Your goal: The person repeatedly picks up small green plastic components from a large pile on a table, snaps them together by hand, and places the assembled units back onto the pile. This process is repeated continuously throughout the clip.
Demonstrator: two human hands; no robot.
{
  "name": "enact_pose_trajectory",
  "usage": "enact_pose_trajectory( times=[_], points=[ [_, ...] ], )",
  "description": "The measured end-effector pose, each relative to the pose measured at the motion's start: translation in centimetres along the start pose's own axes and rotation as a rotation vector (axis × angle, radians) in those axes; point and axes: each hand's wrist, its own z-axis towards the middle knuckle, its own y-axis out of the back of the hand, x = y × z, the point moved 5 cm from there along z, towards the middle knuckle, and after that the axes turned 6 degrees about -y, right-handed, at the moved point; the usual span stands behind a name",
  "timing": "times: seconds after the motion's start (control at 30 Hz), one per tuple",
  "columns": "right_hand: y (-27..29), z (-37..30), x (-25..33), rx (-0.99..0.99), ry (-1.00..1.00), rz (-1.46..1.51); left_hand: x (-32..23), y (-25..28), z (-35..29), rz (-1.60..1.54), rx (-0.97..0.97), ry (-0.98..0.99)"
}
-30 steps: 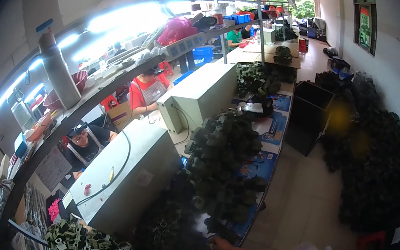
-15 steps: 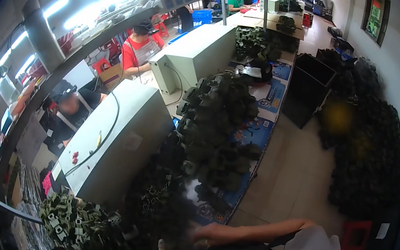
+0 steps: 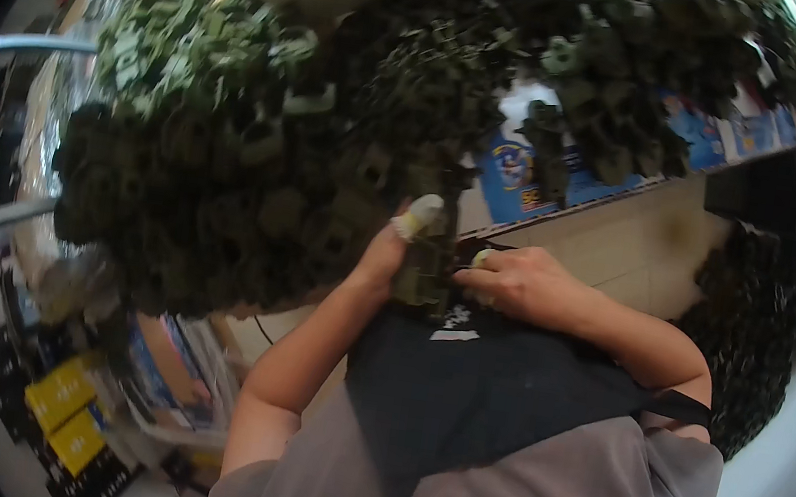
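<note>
My left hand (image 3: 396, 244) and my right hand (image 3: 519, 283) meet in front of my chest on one small dark green part (image 3: 423, 270). The left thumb wears a pale finger cot and presses on the part's left side. My right hand's fingers close on its right edge, one fingertip also capped. Just beyond the hands rises a big heap of the same dark green parts (image 3: 257, 170). A black apron (image 3: 459, 397) over a grey shirt fills the lower middle.
More dark parts lie piled at the top (image 3: 633, 68) and at the right (image 3: 760, 326). Blue printed sheets (image 3: 529, 170) lie on the tiled floor (image 3: 640, 240). Yellow boxes (image 3: 65, 411) sit at the lower left beside metal rails (image 3: 0, 216).
The view has swung down from the long workshop bench to my chest. Both hands have come together on the small green part close to the heap.
</note>
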Motion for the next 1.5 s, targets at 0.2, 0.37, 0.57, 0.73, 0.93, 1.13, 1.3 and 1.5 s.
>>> enact_pose_trajectory(
  times=[0.2,0.37,0.57,0.73,0.93,1.13,1.3,1.5],
  points=[
    [-1.0,1.7,-0.2,0.159,-0.048,0.022,1.9,1.0,-0.3,-0.063,-0.05,0.041],
    [-1.0,2.8,-0.3,0.199,-0.052,0.034,2.2,0.9,-0.2,-0.122,-0.093,0.021],
    [-2.3,4.3,-1.2,0.382,-0.051,0.044,2.6,1.0,-0.1,-0.144,-0.163,0.055],
    [-2.0,4.9,-1.2,0.364,-0.043,0.111,0.9,-0.4,-0.7,-0.104,-0.198,0.026],
    [-3.0,3.9,-2.2,0.35,-0.05,0.246,1.9,0.9,-0.4,-0.047,-0.219,0.078],
    [-0.9,3.6,-3.1,0.311,-0.103,0.488,1.3,1.6,0.5,-0.056,-0.158,-0.043],
    [-4.7,-4.0,-19.4,-0.562,-0.861,-0.034,-4.1,-0.6,1.6,-0.092,-0.128,-0.056],
    [-6.6,-4.5,-22.7,-0.721,-0.957,0.332,-6.0,0.0,5.8,0.087,-0.009,-0.35]
  ],
)
